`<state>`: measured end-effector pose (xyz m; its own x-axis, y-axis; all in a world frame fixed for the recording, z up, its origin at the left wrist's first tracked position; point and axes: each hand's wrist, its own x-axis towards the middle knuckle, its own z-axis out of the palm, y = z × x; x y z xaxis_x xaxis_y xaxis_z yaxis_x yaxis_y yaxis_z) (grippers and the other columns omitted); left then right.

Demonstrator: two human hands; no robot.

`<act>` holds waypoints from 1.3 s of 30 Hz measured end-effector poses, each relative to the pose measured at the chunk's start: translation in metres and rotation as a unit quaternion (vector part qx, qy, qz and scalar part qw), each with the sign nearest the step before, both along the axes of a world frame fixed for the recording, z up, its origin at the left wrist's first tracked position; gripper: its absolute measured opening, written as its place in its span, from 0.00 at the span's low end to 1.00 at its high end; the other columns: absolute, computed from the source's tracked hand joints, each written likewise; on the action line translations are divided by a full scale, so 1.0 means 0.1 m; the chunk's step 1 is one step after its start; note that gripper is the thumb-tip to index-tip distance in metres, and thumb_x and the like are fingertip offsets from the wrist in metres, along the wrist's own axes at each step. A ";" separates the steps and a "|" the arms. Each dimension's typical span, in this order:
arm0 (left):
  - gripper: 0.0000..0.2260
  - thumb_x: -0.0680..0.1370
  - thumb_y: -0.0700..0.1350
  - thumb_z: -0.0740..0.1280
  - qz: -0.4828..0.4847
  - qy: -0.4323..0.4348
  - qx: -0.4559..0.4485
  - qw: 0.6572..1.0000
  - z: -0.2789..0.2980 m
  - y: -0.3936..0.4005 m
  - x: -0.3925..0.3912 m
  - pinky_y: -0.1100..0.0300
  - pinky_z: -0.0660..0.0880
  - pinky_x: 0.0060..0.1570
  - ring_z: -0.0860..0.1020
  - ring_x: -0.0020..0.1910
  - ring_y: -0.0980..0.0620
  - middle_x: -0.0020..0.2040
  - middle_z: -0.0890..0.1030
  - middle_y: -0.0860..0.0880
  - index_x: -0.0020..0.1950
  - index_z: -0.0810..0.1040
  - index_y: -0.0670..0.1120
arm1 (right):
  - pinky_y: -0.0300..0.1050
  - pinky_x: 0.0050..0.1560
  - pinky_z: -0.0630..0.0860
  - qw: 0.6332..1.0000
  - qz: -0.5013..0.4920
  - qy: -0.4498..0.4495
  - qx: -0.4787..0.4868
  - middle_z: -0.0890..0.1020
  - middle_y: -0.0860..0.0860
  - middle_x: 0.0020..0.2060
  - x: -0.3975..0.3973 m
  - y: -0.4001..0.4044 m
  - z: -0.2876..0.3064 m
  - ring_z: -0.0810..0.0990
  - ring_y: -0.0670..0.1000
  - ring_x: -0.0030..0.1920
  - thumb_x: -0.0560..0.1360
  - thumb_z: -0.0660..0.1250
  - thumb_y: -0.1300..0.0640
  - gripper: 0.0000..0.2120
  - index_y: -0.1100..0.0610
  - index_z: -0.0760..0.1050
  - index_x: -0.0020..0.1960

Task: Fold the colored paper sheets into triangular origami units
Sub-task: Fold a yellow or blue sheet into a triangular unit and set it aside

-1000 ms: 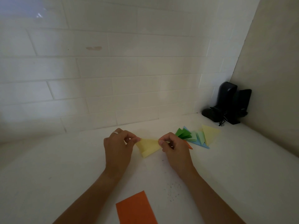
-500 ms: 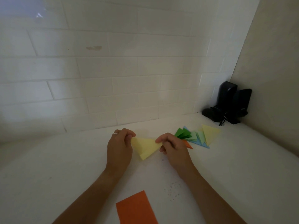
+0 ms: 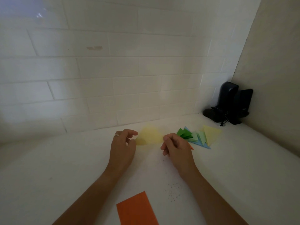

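Note:
A yellow folded paper triangle (image 3: 150,135) is held just above the white counter, blurred, with its point toward the wall. My left hand (image 3: 123,146), a ring on one finger, pinches its left corner between thumb and index finger. Pinching the right corner with curled fingers is my right hand (image 3: 176,148). Just right of that hand lies a fanned pile of folded triangles (image 3: 197,137) in green, pale green, blue and yellow, with an orange tip showing under my right hand. A flat orange sheet (image 3: 137,210) lies near the front edge between my forearms.
A white tiled wall rises right behind the counter (image 3: 65,168). Black devices with a cord (image 3: 228,106) stand in the back right corner against a beige side wall. Small dark specks (image 3: 173,190) dot the counter beside my right forearm.
The yellow piece has flipped over between my hands: its point faced me before and now faces the wall. Both hands shifted slightly apart.

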<state>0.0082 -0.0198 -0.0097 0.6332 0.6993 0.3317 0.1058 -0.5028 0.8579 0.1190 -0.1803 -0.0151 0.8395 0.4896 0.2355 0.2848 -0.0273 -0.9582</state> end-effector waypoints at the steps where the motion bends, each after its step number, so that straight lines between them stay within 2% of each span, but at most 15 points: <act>1: 0.13 0.79 0.35 0.65 -0.001 0.002 0.014 1.000 0.00 0.00 0.01 0.75 0.69 0.48 0.77 0.51 0.60 0.55 0.78 0.49 0.57 0.82 0.50 | 0.36 0.35 0.74 1.000 0.006 -0.006 -0.004 0.83 0.54 0.35 -0.01 0.00 0.01 0.78 0.47 0.32 0.84 0.63 0.58 0.12 0.59 0.78 0.44; 4: 0.09 0.79 0.48 0.71 -0.013 0.008 0.039 0.999 -0.01 -0.01 0.01 0.65 0.72 0.55 0.78 0.55 0.62 0.55 0.81 0.57 0.59 0.81 0.54 | 0.38 0.36 0.76 0.999 0.024 -0.022 -0.016 0.83 0.54 0.34 -0.03 0.00 0.02 0.78 0.48 0.31 0.84 0.62 0.58 0.14 0.61 0.78 0.43; 6: 0.10 0.78 0.53 0.72 -0.036 0.009 0.031 0.999 -0.01 -0.04 0.00 0.72 0.70 0.52 0.78 0.54 0.65 0.54 0.82 0.61 0.59 0.81 0.56 | 0.40 0.36 0.77 0.999 0.033 -0.028 -0.022 0.83 0.54 0.34 -0.04 -0.01 0.03 0.78 0.49 0.31 0.84 0.62 0.58 0.14 0.61 0.77 0.42; 8: 0.08 0.78 0.52 0.73 -0.046 -0.010 0.024 0.999 0.02 -0.06 0.00 0.76 0.69 0.47 0.78 0.53 0.67 0.52 0.83 0.62 0.57 0.81 0.56 | 0.42 0.36 0.77 0.998 0.048 -0.028 -0.028 0.83 0.54 0.34 -0.04 -0.01 0.03 0.78 0.50 0.31 0.84 0.62 0.58 0.14 0.61 0.77 0.42; 10: 0.02 0.79 0.48 0.73 -0.042 -0.037 0.027 0.998 0.05 -0.06 0.00 0.75 0.71 0.44 0.80 0.49 0.64 0.46 0.84 0.61 0.51 0.83 0.55 | 0.44 0.37 0.76 0.997 0.062 -0.031 -0.037 0.83 0.54 0.34 -0.04 -0.01 0.04 0.77 0.51 0.31 0.84 0.64 0.58 0.14 0.59 0.77 0.41; 12: 0.05 0.79 0.45 0.73 -0.029 -0.057 0.043 0.997 0.06 -0.06 -0.01 0.71 0.73 0.41 0.80 0.43 0.60 0.42 0.84 0.61 0.44 0.84 0.52 | 0.45 0.37 0.75 0.996 0.066 -0.035 -0.041 0.82 0.54 0.33 -0.04 -0.01 0.04 0.77 0.50 0.31 0.83 0.65 0.57 0.14 0.59 0.77 0.40; 15: 0.08 0.79 0.42 0.72 -0.013 -0.064 0.051 0.997 0.08 -0.07 -0.02 0.70 0.72 0.38 0.80 0.40 0.59 0.39 0.83 0.61 0.41 0.83 0.50 | 0.40 0.35 0.75 0.997 0.056 -0.042 -0.045 0.80 0.50 0.31 -0.04 -0.01 0.03 0.76 0.47 0.31 0.83 0.66 0.56 0.14 0.58 0.77 0.38; 19: 0.08 0.80 0.43 0.71 -0.007 -0.062 0.028 0.998 0.08 -0.06 -0.01 0.70 0.72 0.38 0.79 0.39 0.59 0.39 0.83 0.61 0.40 0.82 0.49 | 0.37 0.35 0.74 0.996 0.041 -0.051 -0.054 0.79 0.48 0.30 -0.02 -0.01 0.01 0.75 0.45 0.31 0.83 0.65 0.55 0.15 0.57 0.76 0.38; 23: 0.08 0.80 0.43 0.71 -0.013 -0.046 0.012 0.999 0.04 -0.05 0.01 0.71 0.71 0.37 0.77 0.37 0.60 0.37 0.82 0.55 0.41 0.81 0.47 | 0.34 0.34 0.72 0.996 0.033 -0.057 -0.053 0.80 0.50 0.31 -0.02 0.00 0.01 0.75 0.45 0.30 0.83 0.65 0.56 0.15 0.60 0.76 0.39; 27: 0.08 0.80 0.40 0.70 -0.060 -0.015 0.015 0.998 0.02 -0.06 0.01 0.72 0.71 0.38 0.77 0.37 0.62 0.37 0.81 0.54 0.41 0.80 0.47 | 0.35 0.35 0.73 1.000 -0.009 -0.002 0.002 0.79 0.49 0.30 0.01 0.00 0.01 0.74 0.45 0.31 0.82 0.68 0.55 0.14 0.61 0.76 0.40; 30: 0.07 0.80 0.41 0.70 -0.095 0.018 0.041 0.994 -0.01 -0.06 0.02 0.69 0.73 0.38 0.79 0.38 0.58 0.38 0.82 0.53 0.42 0.81 0.47 | 0.36 0.35 0.72 0.999 -0.029 0.029 0.033 0.78 0.49 0.30 0.03 -0.01 0.00 0.73 0.46 0.31 0.81 0.69 0.54 0.16 0.63 0.75 0.40; 33: 0.07 0.80 0.42 0.70 -0.115 0.033 0.039 0.992 -0.03 -0.03 0.03 0.67 0.72 0.38 0.79 0.38 0.54 0.38 0.82 0.52 0.42 0.81 0.48 | 0.34 0.34 0.71 0.999 -0.034 0.009 0.013 0.77 0.48 0.30 0.03 -0.01 0.00 0.73 0.45 0.31 0.82 0.68 0.53 0.16 0.62 0.73 0.39; 37: 0.07 0.79 0.44 0.71 -0.157 0.079 0.049 0.983 -0.06 -0.03 0.02 0.71 0.70 0.37 0.76 0.37 0.60 0.38 0.81 0.54 0.42 0.81 0.53 | 0.36 0.36 0.71 1.000 -0.011 0.007 0.002 0.77 0.49 0.30 0.03 -0.01 0.00 0.72 0.46 0.32 0.82 0.67 0.53 0.17 0.59 0.71 0.38; 39: 0.07 0.79 0.44 0.71 -0.164 0.076 0.048 0.982 -0.07 -0.02 0.02 0.71 0.70 0.37 0.76 0.36 0.60 0.38 0.82 0.55 0.42 0.82 0.53 | 0.38 0.36 0.71 1.000 0.001 0.009 0.012 0.77 0.48 0.30 0.02 -0.01 0.00 0.72 0.46 0.32 0.82 0.67 0.53 0.16 0.59 0.73 0.38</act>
<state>0.0099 -0.0221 -0.0165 0.8667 0.4196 0.2697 0.0481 -0.6084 0.7922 0.1214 -0.1812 -0.0146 0.8427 0.4857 0.2325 0.2676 -0.0030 -0.9635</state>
